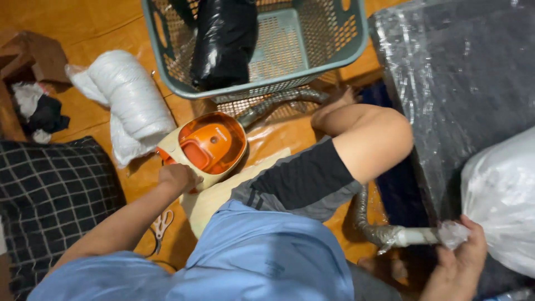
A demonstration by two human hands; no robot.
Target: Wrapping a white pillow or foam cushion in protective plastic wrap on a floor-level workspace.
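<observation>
A light blue shirt (pixel 251 262) fills the bottom of the view, with a bent knee (pixel 368 134) raised above it. The left hand (pixel 177 177) is laid on the near edge of an orange and cream vacuum cleaner (pixel 209 146), which is set on the wooden floor (pixel 95 25) just beside the thigh; whether it is gripped cannot be told. The right hand (pixel 460 262) is closed around the neck of a clear plastic bag (pixel 499 200), where the white end of the grey ribbed hose (pixel 384 233) is inserted. Scissors (pixel 161 224) are seen below the left forearm. A green basket (pixel 295 44) stands beyond the vacuum cleaner.
</observation>
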